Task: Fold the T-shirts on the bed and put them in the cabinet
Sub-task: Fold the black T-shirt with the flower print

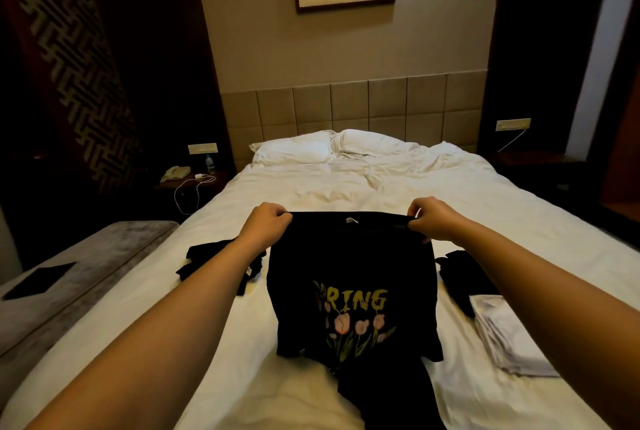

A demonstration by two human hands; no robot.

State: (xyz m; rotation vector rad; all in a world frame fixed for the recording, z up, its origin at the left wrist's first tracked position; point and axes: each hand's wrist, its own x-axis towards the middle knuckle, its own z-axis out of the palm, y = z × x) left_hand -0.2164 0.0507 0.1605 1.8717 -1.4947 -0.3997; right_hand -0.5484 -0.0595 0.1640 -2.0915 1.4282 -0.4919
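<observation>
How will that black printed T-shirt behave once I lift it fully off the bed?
Likely floppy: the black printed T-shirt hangs limp between the left hand and right hand, its lower part crumpled on the bed. Probably light, since pinched corners carry it. It should sag in the middle.

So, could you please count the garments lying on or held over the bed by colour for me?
Black: 3, namely the printed T-shirt gripped by the left hand and right hand, a heap to its left, and another heap to its right.
White: 1, a folded garment at the right.
Total: 4
</observation>
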